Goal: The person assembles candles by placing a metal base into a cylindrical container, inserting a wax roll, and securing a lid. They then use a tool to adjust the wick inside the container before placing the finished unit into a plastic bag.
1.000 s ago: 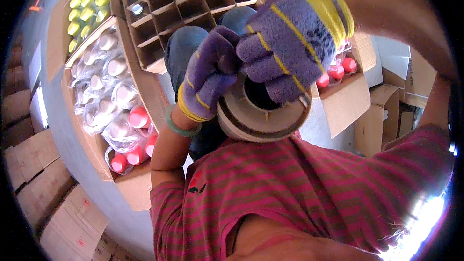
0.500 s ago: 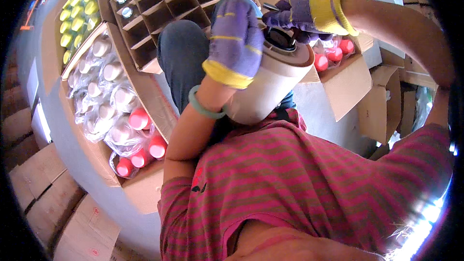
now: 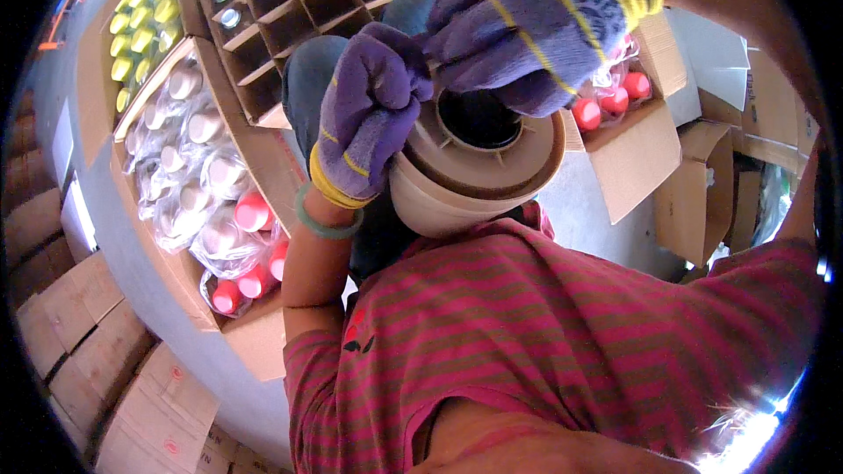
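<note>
A whitish cylinder (image 3: 439,211) stands tilted on my lap. Its upturned tan end has a ribbed ring around a dark round opening (image 3: 479,118); I cannot tell its kind. My left hand (image 3: 369,105), in a purple glove with yellow stripes, is closed above the cylinder's left rim. My right hand (image 3: 527,31), gloved alike, reaches over the far side of the opening, fingers bent and pressed together. Its fingertips meet my left fingers. Whatever the two hands grip between them is hidden.
Ahead stands a divided carton (image 3: 307,13) with a few bottles in its left cells. Bagged bottles with white and red caps fill a carton (image 3: 198,171) at left. Yellow-capped bottles (image 3: 140,31) stand beyond it. Red-capped bottles (image 3: 615,101) sit at right, near open cartons (image 3: 698,184).
My right hand has come nearer and leftward, meeting my left hand. My left hand has shifted left and lower. The cylinder has tipped so its end and opening show more. A dark object at the opening no longer shows.
</note>
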`<state>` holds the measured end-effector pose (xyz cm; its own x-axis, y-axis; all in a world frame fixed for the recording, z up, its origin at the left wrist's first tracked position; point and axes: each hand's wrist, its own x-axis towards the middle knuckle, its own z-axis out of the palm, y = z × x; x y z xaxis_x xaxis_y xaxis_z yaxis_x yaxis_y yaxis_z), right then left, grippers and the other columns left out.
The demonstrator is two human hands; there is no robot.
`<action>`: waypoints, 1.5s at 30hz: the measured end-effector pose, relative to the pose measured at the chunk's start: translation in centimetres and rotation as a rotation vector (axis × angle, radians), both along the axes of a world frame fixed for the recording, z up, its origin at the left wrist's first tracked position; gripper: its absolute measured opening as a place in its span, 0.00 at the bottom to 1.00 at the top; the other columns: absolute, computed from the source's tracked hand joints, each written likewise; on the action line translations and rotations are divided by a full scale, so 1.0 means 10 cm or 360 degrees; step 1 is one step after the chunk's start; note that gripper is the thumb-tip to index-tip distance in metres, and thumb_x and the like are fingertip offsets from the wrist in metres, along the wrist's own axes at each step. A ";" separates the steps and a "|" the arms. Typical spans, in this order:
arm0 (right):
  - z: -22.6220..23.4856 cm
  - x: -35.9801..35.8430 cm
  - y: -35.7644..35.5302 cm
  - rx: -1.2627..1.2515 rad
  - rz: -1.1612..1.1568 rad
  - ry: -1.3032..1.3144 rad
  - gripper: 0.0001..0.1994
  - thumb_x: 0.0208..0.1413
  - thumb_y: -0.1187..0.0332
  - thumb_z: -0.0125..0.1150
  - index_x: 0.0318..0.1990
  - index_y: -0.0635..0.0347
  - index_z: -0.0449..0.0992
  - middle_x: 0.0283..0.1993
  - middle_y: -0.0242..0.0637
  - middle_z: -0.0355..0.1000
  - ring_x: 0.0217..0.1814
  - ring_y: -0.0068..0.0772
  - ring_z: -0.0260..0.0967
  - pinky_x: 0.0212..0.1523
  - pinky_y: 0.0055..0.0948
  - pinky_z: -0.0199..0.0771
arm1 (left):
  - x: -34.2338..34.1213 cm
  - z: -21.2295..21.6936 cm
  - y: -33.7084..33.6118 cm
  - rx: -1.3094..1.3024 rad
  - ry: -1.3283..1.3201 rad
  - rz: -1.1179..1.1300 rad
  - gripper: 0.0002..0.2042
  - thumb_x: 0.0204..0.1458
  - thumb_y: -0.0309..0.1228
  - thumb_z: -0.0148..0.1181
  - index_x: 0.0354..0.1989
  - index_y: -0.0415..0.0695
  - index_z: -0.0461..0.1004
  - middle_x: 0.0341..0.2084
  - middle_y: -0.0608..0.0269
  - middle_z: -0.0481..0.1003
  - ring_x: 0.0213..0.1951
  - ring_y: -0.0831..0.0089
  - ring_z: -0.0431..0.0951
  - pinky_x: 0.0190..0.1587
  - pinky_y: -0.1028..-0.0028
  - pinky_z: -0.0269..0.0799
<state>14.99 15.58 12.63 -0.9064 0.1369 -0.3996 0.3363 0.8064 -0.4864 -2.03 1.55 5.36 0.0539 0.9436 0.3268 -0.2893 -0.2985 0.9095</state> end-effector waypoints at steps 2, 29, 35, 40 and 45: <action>-0.05 -0.04 0.04 -0.0007 -0.0062 -0.0044 0.20 0.56 0.47 0.56 0.46 0.51 0.76 0.32 0.35 0.72 0.30 0.29 0.70 0.29 0.32 0.69 | 0.00 -0.01 0.00 -0.0054 0.0029 0.0052 0.09 0.45 0.21 0.48 0.35 0.40 0.61 0.34 0.61 0.62 0.34 0.74 0.62 0.40 0.75 0.64; -0.98 0.43 1.03 0.0520 -0.0714 -0.0404 0.19 0.57 0.49 0.49 0.45 0.51 0.76 0.41 0.43 0.76 0.42 0.41 0.76 0.40 0.41 0.73 | -0.35 -0.43 0.27 -0.0055 0.0349 0.0575 0.07 0.47 0.22 0.49 0.34 0.37 0.69 0.36 0.56 0.70 0.41 0.69 0.70 0.49 0.73 0.66; -2.81 1.76 1.52 0.1040 -0.1079 -0.0664 0.15 0.55 0.59 0.52 0.43 0.56 0.79 0.43 0.46 0.78 0.47 0.43 0.77 0.44 0.42 0.76 | -0.55 -0.51 0.16 0.0285 0.0686 0.0688 0.09 0.52 0.28 0.50 0.38 0.36 0.71 0.40 0.50 0.72 0.43 0.57 0.72 0.53 0.63 0.66; -2.90 1.78 1.27 0.0846 -0.1289 -0.0649 0.20 0.55 0.54 0.52 0.52 0.52 0.73 0.48 0.43 0.75 0.50 0.45 0.74 0.48 0.44 0.73 | -0.45 -0.37 0.14 0.0021 0.0253 0.0644 0.07 0.51 0.27 0.49 0.37 0.39 0.64 0.38 0.47 0.71 0.44 0.59 0.71 0.52 0.59 0.65; -2.36 1.42 0.69 0.1372 -0.1380 0.0039 0.22 0.49 0.59 0.57 0.52 0.53 0.71 0.54 0.41 0.70 0.56 0.50 0.66 0.54 0.45 0.67 | -0.33 -0.27 0.25 -0.0020 0.0313 0.0581 0.05 0.52 0.28 0.49 0.35 0.40 0.65 0.36 0.50 0.71 0.43 0.61 0.71 0.49 0.63 0.69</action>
